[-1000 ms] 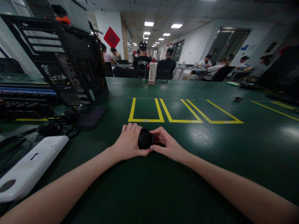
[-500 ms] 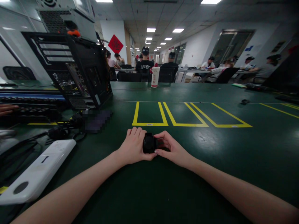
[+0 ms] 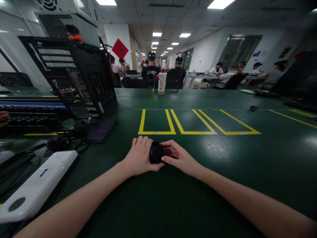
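A small black rounded object (image 3: 156,153), whose exact kind I cannot make out, is between my two hands just above or on the green table (image 3: 158,205). My left hand (image 3: 140,155) is wrapped around its left side, with the thumb along the lower edge. From the right, my right hand (image 3: 179,157) has its thumb at the object's lower right and its fingers curled behind; the fingertips are partly hidden.
Yellow tape outlines (image 3: 157,133) mark the table ahead. On the left are a black computer case (image 3: 86,76), dark cables (image 3: 59,142) and a long white device (image 3: 42,185). A white cup (image 3: 161,83) stands at the far edge. Several people sit beyond.
The camera view has shifted slightly, so the surroundings sit a little further left. My right fingers have closed in slightly on the black object; my left hand keeps its grip.
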Tool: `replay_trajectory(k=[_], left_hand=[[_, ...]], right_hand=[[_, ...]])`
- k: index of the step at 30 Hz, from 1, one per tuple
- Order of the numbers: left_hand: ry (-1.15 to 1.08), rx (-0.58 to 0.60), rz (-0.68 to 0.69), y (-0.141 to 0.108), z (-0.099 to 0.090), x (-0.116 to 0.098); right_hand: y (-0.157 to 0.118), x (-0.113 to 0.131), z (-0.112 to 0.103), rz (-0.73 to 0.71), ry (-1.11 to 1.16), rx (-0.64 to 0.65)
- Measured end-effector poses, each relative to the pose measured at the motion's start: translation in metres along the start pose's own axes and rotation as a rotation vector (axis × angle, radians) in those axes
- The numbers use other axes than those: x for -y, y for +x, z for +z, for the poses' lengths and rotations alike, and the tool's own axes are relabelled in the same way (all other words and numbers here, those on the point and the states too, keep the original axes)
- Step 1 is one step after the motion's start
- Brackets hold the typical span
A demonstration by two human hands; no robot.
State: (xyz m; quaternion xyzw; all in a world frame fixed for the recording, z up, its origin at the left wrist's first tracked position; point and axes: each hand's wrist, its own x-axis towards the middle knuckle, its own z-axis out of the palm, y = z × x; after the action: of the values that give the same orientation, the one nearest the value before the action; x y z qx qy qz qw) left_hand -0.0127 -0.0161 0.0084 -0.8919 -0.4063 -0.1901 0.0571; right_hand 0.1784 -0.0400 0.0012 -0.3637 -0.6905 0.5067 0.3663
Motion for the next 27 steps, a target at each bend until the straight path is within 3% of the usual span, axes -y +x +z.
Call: replay_trajectory(k=[5,27], left_hand=[[-0.007,0.011,-0.003,-0.0004,-0.002,0.0004],[0.021,0.007,0.006,0.0006,0.0006,0.0003]], right_hand=[[-0.0021,0.0007,0.0,-0.057,-0.007,0.001],[-0.0006,0.0,0.0007,-0.039,0.007,-0.031]])
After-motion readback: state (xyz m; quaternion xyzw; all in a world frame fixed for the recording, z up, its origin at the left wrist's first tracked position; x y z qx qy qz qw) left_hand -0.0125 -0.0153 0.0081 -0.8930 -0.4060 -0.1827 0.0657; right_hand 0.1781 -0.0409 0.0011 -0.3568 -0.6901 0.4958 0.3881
